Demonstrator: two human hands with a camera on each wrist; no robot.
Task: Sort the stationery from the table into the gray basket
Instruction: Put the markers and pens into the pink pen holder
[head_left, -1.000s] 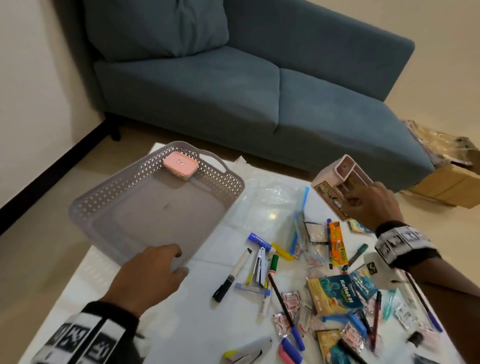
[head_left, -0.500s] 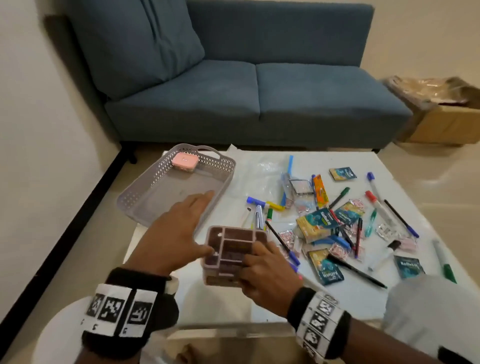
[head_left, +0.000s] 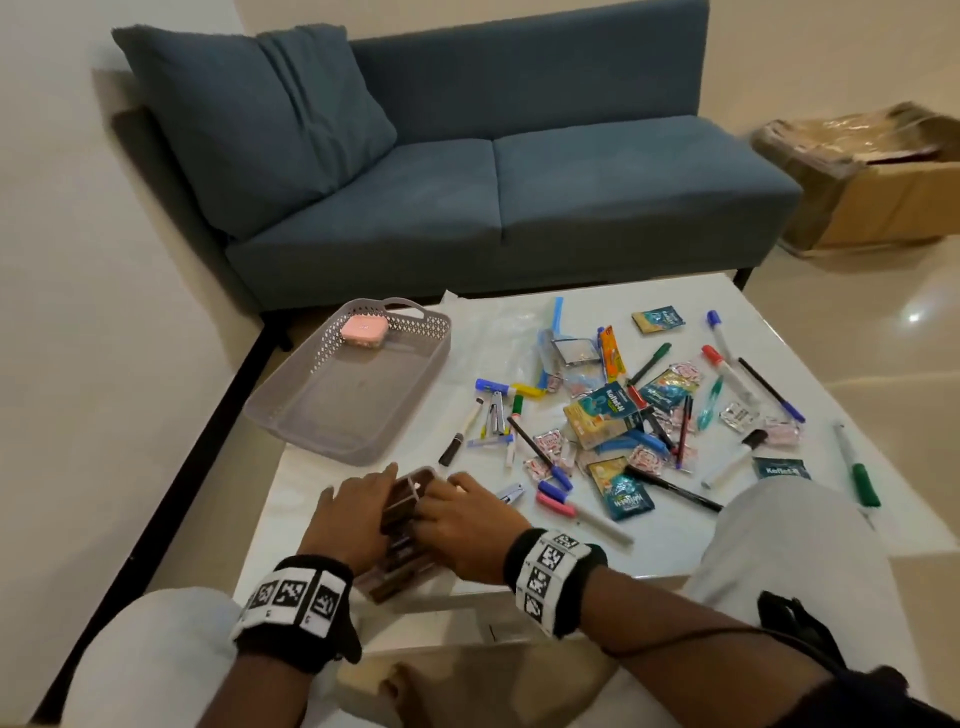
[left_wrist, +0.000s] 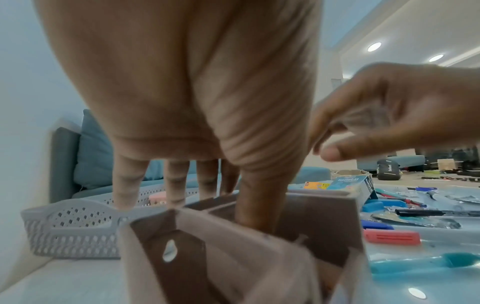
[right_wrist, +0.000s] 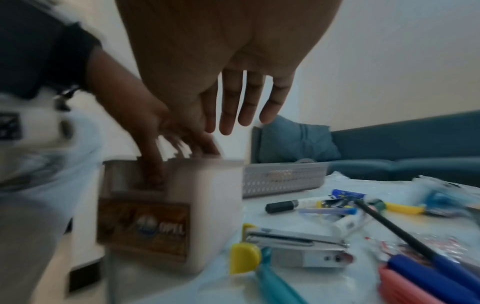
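Observation:
The gray basket (head_left: 291, 384) stands at the table's far left and holds only a pink box (head_left: 363, 331). A pinkish-brown desk organizer (head_left: 402, 514) stands at the table's near edge between my hands. My left hand (head_left: 358, 504) grips the organizer's wall (left_wrist: 311, 216), thumb inside a compartment and fingers outside. My right hand (head_left: 467, 512) hovers just right of the organizer (right_wrist: 207, 205) with fingers (right_wrist: 228, 115) straight and spread, holding nothing. Pens, markers and packets (head_left: 623, 415) lie scattered to the right.
A stapler (right_wrist: 293, 246) and a pink marker (head_left: 556, 505) lie just right of the organizer. A blue sofa (head_left: 519, 197) stands behind the table, and a cardboard box (head_left: 872, 182) sits on the floor at the far right. My knee (head_left: 789, 545) overlaps the table's near right edge.
The organizer came down from my raised right hand at the far right to the table's near edge. My left hand left the basket and took hold of it; my right hand let go.

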